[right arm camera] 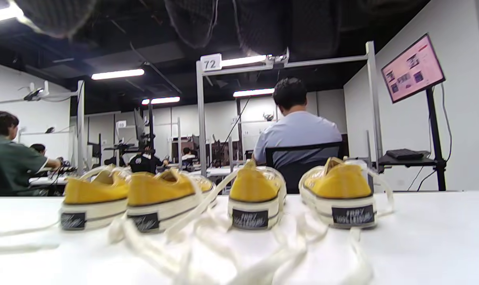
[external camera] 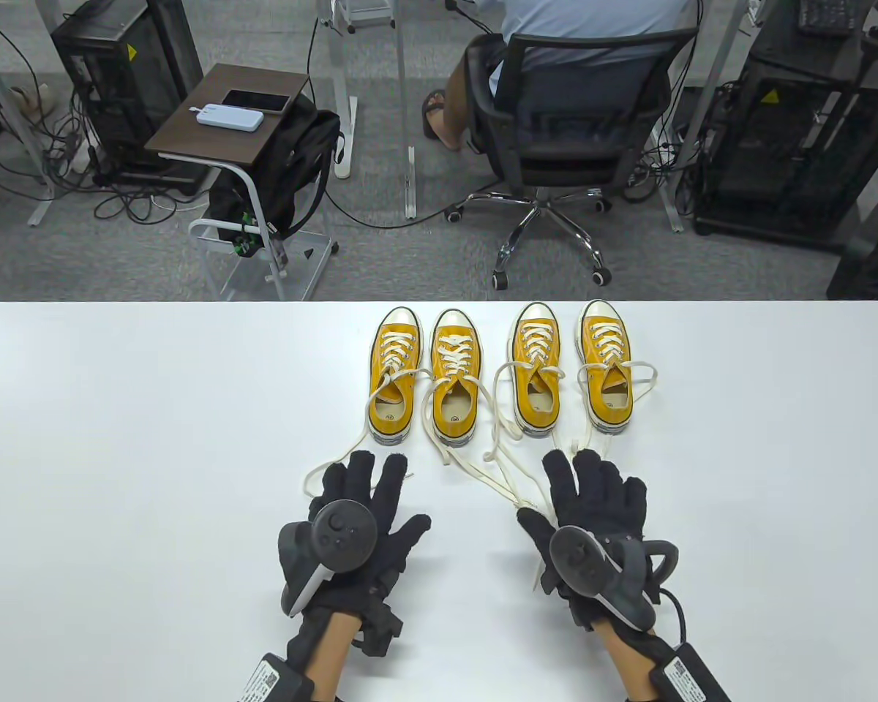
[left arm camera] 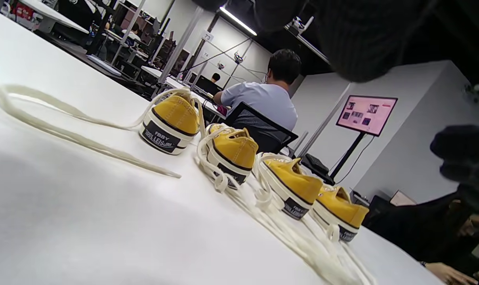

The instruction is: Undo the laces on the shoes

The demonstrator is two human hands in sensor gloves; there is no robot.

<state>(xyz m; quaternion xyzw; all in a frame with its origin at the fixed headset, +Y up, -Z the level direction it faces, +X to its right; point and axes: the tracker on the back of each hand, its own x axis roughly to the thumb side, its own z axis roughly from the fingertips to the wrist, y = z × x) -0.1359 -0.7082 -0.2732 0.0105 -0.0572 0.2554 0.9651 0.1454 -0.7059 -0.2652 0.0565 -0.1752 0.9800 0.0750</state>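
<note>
1. Left hand (external camera: 358,512) flat on counter (external camera: 154,439), fingers straight, holding nothing.
2. Right hand (external camera: 593,519) flat too, fingers spread, resting over loose laces (external camera: 505,475).
3. Four yellow shoes (external camera: 497,373) in a row just ahead of both hands, bows look undone.
4. Risk: lifting right hand may snag laces, dragging a shoe.

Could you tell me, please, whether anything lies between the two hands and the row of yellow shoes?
Only the shoes' own loose laces. They trail over the white table from the four yellow shoes toward the left hand and right hand. Nothing else visible blocks the way.
</note>
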